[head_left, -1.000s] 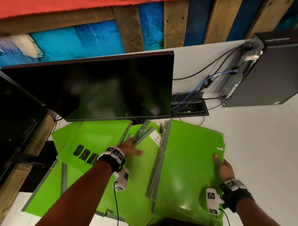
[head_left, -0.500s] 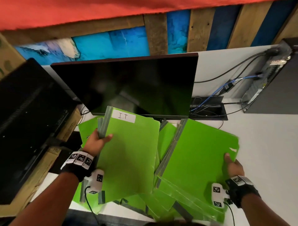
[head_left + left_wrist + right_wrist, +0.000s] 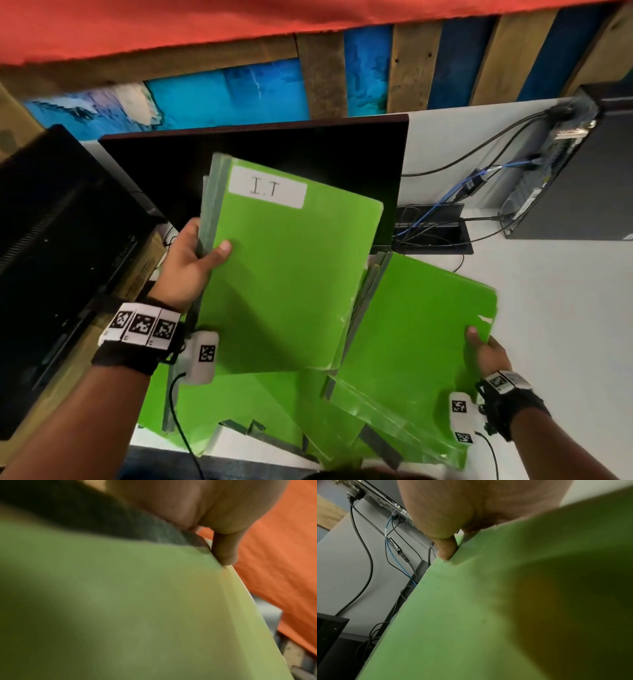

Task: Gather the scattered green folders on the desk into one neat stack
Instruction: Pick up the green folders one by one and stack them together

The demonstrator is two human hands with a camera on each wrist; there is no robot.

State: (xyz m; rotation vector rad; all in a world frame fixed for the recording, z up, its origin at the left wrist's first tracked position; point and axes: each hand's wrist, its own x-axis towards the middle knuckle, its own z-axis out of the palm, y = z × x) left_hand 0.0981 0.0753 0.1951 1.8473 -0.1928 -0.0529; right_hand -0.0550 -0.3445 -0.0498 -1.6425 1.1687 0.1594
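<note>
Even light — blurred, shadowed (wrist views)

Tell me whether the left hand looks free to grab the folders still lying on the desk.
Probably not: the left hand already grips the I.T folder, which also covers the loose folders.

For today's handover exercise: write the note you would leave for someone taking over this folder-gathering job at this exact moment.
Left hand: grip on the spine edge of a lifted bundle topped by the I.T folder, raised in front of the monitor.
Right hand: holds the right edge of the right-hand folder pile on the desk.
Done: two partial groups.
Left: loose folders lie fanned underneath; merge everything and square the edges.
</note>
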